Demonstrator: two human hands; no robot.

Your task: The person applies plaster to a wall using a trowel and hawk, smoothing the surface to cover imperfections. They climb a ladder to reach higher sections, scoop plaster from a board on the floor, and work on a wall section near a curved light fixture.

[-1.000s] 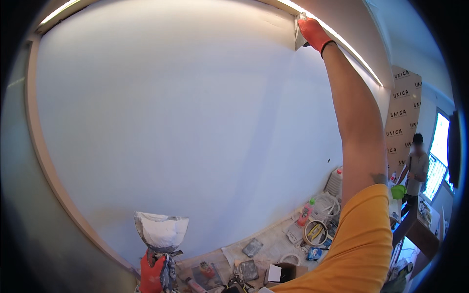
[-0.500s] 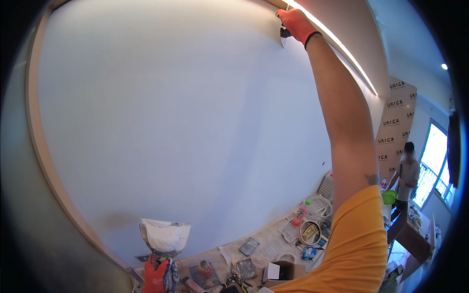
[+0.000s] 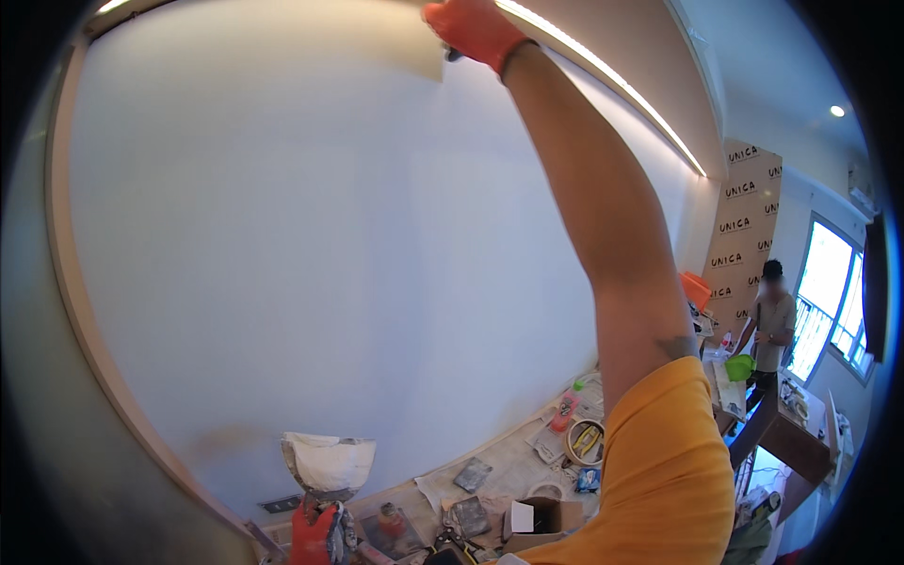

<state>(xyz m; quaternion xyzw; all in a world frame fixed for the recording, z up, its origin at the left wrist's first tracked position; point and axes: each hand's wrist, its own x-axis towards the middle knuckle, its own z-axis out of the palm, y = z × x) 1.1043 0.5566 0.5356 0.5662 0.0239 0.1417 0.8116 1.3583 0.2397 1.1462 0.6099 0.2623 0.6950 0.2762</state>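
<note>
The right hand [image 3: 474,30], in an orange glove, is raised high at the top edge of the white wall [image 3: 311,245], its fingers curled round the dark handle of a wide trowel blade [image 3: 400,42] that lies flat against the wall just below the ceiling line; the blade shows as a pale rectangle reaching left from the glove, and its far end is hard to tell from the plaster. The bare forearm runs down from the glove to an orange-yellow sleeve [image 3: 678,461] at the lower edge. The left hand [image 3: 313,535], also gloved in orange, is low at the bottom of the view, clenched on the underside of a plaster hawk [image 3: 327,463], a flat board loaded with a heap of white plaster, held near the foot of the wall. A wooden trim strip [image 3: 89,320] curves down the wall's left side. On the floor [image 3: 513,466] along the wall's base lie sheets of paper, an open cardboard box [image 3: 541,518], a round tin [image 3: 584,441] and a red-capped bottle [image 3: 568,410]. At the far right another person [image 3: 772,325] stands by a table [image 3: 796,443] near a bright window [image 3: 829,301], with a green bucket [image 3: 740,367] just beside them.
</note>
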